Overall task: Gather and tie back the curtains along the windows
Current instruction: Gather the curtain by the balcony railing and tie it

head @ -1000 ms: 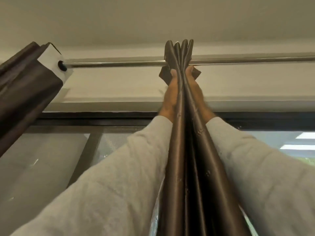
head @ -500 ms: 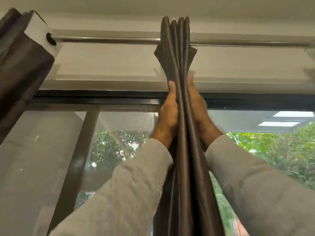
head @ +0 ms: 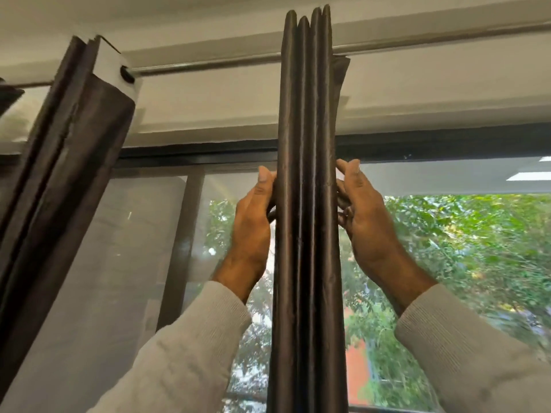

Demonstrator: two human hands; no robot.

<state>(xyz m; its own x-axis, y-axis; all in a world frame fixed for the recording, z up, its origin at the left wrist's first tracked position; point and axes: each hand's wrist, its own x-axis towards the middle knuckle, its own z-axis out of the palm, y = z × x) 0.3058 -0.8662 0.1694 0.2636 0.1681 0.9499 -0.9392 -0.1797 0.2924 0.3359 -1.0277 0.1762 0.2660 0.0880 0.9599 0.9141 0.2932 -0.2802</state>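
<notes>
Dark brown satin is what I am looking at: the gathered curtain is hanging from the metal curtain rod as a tight column of upright pleats, running from above the rod down past the bottom of the view, in front of the window.

I am reading the step in hand as the gathering one. My left hand is pressing against the left flank of the bundle, thumb lying up along the outer fold, the other fingers reaching behind the cloth (I cannot tell how far they are wrapping). My right hand is pressing on the right flank, fingers mostly straight and slightly fanned, the fingertips touching the outermost pleat. So the two hands are squeezing the pleats between them rather than clutching a fistful.

A second curtain is hanging bunched at the left, well apart from this one, its white-backed top edge sitting on the rod.

No tie-back, cord or hook is showing anywhere here, so the tying is, in my judgement, not yet begun. The next move is calling for keeping the folds stacked evenly while working toward wherever the tie is going, and for one hand taking over the whole bundle so the other is free. The slick fabric is likely to slip and fan out if the squeeze is eased.
</notes>
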